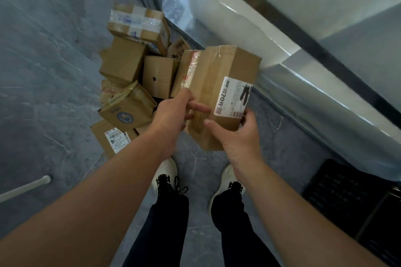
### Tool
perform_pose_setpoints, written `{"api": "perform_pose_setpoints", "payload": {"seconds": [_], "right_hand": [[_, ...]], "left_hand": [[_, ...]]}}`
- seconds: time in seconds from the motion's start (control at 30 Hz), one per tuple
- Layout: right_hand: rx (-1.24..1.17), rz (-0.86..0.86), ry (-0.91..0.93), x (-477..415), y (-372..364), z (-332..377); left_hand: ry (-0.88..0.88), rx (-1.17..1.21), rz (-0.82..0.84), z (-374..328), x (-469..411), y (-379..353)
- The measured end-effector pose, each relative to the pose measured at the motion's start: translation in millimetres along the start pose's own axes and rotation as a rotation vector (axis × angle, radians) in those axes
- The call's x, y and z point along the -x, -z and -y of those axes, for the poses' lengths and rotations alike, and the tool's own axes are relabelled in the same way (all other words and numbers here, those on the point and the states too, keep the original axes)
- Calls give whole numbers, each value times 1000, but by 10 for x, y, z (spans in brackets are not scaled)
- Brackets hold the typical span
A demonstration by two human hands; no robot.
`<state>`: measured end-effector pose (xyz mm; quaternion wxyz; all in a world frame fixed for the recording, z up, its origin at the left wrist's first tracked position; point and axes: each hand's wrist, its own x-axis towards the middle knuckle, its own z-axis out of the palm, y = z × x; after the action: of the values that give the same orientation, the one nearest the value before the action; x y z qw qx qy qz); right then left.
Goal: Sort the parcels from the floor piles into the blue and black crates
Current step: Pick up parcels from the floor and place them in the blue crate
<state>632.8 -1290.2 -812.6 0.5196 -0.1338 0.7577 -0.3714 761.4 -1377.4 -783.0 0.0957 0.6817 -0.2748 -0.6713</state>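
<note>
Grey floor (43, 71) holds the parcel pile (130, 84); the left hand (171, 115) and right hand (236, 136) grip 1 stiff, probably light cardboard parcel (217, 76) by its near end.

Grey concrete floor (43, 71) carrying a parcel heap and a crate.
Brown cardboard parcels (130, 76) lie heaped at 10 o'clock, tilted against one another. A black crate (351, 199) stands at 4 o'clock. A white rod (23, 188) ends on the floor at 8 o'clock, and two white shoes (168, 167) stand at 6 o'clock.
</note>
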Motion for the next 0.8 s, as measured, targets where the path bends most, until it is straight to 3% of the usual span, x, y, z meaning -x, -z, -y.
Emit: {"api": "perform_pose_setpoints", "payload": {"seconds": [0.27, 0.43, 0.8], "right_hand": [[43, 143, 162, 695, 180, 722], [46, 150, 261, 1339, 277, 1314], [-30, -40, 490, 3362, 455, 2482]], "left_hand": [[-65, 144, -163, -593, 919, 190], [-162, 192, -85, -929, 1624, 338], [-350, 82, 158, -1738, 3663, 866]]}}
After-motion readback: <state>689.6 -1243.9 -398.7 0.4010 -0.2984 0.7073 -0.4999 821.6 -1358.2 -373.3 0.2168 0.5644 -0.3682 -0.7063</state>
